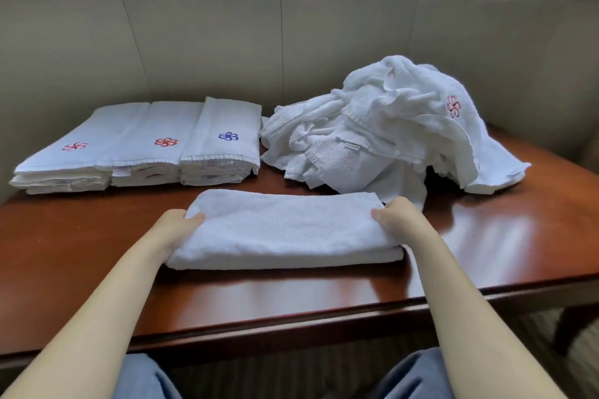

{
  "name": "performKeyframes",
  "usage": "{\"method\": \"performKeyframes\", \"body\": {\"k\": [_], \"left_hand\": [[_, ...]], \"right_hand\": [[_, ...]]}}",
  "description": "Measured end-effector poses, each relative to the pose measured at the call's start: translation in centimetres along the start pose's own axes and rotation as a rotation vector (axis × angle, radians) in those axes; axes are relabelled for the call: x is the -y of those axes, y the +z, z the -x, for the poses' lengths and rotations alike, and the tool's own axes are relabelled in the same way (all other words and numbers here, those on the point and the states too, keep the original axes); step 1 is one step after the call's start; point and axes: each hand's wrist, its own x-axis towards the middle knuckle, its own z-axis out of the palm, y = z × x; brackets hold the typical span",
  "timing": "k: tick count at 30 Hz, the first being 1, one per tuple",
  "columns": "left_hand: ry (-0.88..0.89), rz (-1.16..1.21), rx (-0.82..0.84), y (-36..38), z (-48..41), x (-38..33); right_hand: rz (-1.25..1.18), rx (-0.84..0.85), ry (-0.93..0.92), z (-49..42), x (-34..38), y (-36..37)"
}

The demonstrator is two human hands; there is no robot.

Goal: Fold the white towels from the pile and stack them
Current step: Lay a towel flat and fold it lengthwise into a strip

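Note:
A folded white towel (pixel 285 228) lies as a long rectangle on the table in front of me. My left hand (pixel 176 225) grips its left end, thumb on top and fingers hidden underneath. My right hand (pixel 397 215) grips its right end the same way. Behind it on the right sits the pile of crumpled white towels (pixel 389 129), one showing a red flower emblem. At the back left stand three stacks of folded towels (pixel 139 144) side by side, two topped with red emblems and one with blue.
The wooden table (pixel 486 233) is glossy reddish brown, its front edge close to my knees. A pale panelled wall (pixel 227 42) runs right behind the stacks and the pile. A table leg (pixel 570 324) shows at the lower right.

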Motion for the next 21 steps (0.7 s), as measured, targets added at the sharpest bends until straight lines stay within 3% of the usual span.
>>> {"method": "performKeyframes", "body": {"k": [3,6,10,13,15,18,21], "left_hand": [[-0.011,0.066,0.002,-0.2,0.1,0.1],[-0.016,0.091,-0.015,-0.1,0.1,0.3],[-0.053,0.167,0.091,-0.6,0.2,0.5],[-0.057,0.2,0.151,-1.1,0.2,0.8],[-0.031,0.2,0.166,-1.1,0.4,1.0],[0.001,0.175,0.146,-0.9,0.7,1.0],[-0.011,0.12,0.119,-1.0,1.2,0.8]], "right_hand": [[0.197,0.036,-0.034,0.3,0.0,0.3],[0.245,0.026,-0.02,0.6,-0.1,0.3],[0.363,-0.109,0.006,1.7,0.8,0.5],[0.576,-0.242,-0.268,2.6,1.9,2.4],[0.597,-0.188,-0.455,3.0,2.4,4.6],[0.503,-0.017,-0.4,2.8,2.3,6.6],[0.5,-0.019,-0.273,2.1,1.6,6.3]]}}
